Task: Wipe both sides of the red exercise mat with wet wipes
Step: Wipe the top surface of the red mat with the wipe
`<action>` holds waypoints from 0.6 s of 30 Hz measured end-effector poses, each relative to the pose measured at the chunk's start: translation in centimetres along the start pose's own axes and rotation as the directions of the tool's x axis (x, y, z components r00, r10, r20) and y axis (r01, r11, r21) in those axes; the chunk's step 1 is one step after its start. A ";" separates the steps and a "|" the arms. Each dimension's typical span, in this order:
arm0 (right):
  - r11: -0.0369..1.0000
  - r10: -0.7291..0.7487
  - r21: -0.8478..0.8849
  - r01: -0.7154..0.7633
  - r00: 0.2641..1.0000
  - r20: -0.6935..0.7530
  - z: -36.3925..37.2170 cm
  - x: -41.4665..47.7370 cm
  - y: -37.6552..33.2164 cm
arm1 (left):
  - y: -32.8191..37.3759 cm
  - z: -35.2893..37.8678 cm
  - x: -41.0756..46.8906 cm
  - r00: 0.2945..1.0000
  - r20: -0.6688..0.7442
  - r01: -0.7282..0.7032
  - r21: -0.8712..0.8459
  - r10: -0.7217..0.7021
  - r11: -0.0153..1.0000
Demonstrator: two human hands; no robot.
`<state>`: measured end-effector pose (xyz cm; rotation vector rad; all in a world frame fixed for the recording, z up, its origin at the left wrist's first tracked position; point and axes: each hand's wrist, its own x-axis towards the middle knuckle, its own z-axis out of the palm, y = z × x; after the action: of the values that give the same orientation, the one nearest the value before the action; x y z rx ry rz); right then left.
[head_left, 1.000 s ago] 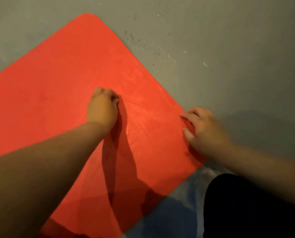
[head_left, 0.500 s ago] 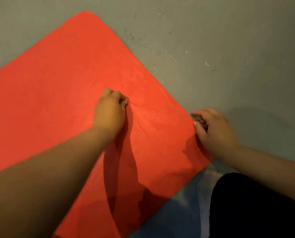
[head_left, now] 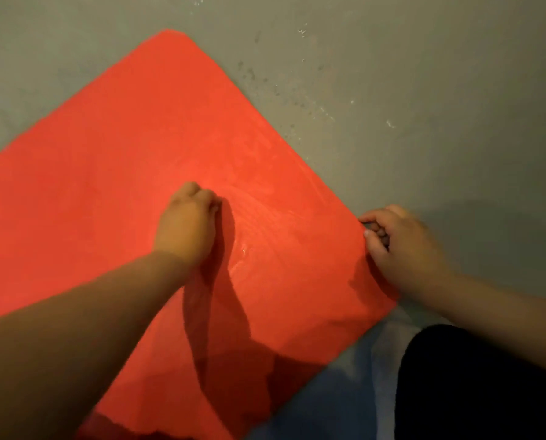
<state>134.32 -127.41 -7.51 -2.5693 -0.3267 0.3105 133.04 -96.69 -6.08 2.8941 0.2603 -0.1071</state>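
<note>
Hands sit on a red exercise mat (head_left: 122, 185) that lies flat on a grey floor (head_left: 424, 90), turned like a diamond so one rounded corner points to the upper middle of the frame and its body runs off the left and lower edges. The left hand (head_left: 186, 227) is at the centre of the picture, well inside the mat, knuckles up and fingers curled under against the red surface. What it grips is hidden beneath the palm, so I cannot tell whether it is closed on a wipe or on nothing. Just right of it, pale wet streaks (head_left: 265, 223) shine in curved bands across the mat. The right hand (head_left: 408, 249) is at the mat's right edge, centre right of the frame, and its curled fingers and thumb pinch that edge where it meets the floor. Both forearms are bare and throw dark shadows over the lower part of the mat. A dark trouser leg (head_left: 474, 392) fills the lower right corner, beside the mat's near edge. Small pale specks (head_left: 389, 123) dot the floor in the upper right.
</note>
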 end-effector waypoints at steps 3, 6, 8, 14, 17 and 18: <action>1.000 0.003 -0.030 -0.004 0.999 -0.045 0.6 -0.3 -0.4 | 4.2 1.5 -7.5 0.964 0.110 -0.230 -0.123 0.244 0.965; 0.999 0.014 -0.038 -0.015 0.999 -0.041 0.8 -0.3 -0.6 | 4.7 1.7 -10.0 0.754 0.224 -0.571 -0.242 0.617 0.785; 0.999 -0.004 -0.045 0.004 1.000 -0.012 0.5 -0.4 -0.3 | 2.5 1.2 -7.9 0.718 0.199 -0.644 -0.174 0.667 0.745; 0.997 -0.061 -0.048 0.063 0.997 0.053 -0.5 -1.3 0.5 | -1.7 0.0 -5.3 0.992 -0.024 0.122 -0.011 -0.123 0.992; 0.999 -0.040 -0.032 0.040 0.999 0.017 -0.1 -1.5 0.4 | 2.8 1.8 -11.3 0.999 0.044 -0.024 -0.107 0.029 0.994; 0.999 -0.031 -0.031 0.032 0.999 0.006 0.0 -1.5 0.3 | 3.8 2.0 -12.7 0.974 0.105 -0.186 -0.152 0.203 0.971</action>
<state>132.92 -128.11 -7.49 -2.5915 -0.3766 0.3039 121.16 -102.94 -5.94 2.7413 -0.0372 -0.2181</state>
